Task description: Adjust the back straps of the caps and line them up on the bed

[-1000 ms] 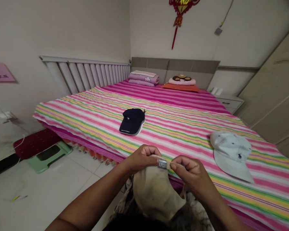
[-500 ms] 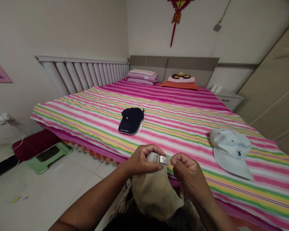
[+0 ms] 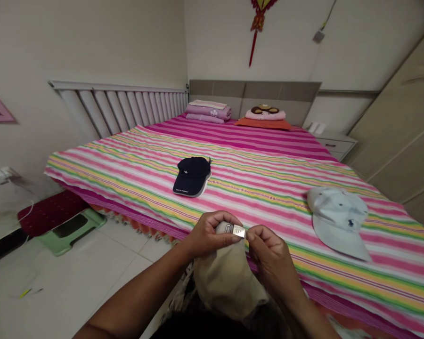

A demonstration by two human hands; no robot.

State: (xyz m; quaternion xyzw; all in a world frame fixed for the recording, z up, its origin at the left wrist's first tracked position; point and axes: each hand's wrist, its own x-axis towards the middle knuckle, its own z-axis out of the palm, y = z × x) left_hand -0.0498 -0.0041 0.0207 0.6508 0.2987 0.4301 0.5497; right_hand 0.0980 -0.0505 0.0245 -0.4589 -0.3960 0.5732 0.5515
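Both my hands are up in front of me over the near edge of the bed, holding a beige cloth cap [image 3: 226, 282] by its back strap. My left hand [image 3: 212, 234] is closed around the strap's looped end. A small silver metal buckle [image 3: 239, 231] sits on the strap between my hands, and my right hand [image 3: 270, 249] pinches at it. On the striped bedspread [image 3: 268, 188], a navy cap [image 3: 191, 176] lies beyond my hands, and a pale blue-white cap [image 3: 337, 221] lies to the right. Neither hand touches those caps.
The bed reaches back to a headboard [image 3: 254, 96] with folded pink bedding [image 3: 207, 112] and an orange pillow [image 3: 263, 123]. A radiator [image 3: 120, 108] runs along the left wall. A green stool [image 3: 70, 230] and a red mat [image 3: 49, 212] sit on the tiled floor.
My hands have come closer together, and the buckle has slid along the strap towards my left hand. The view has tilted slightly, shifting the room in the frame.
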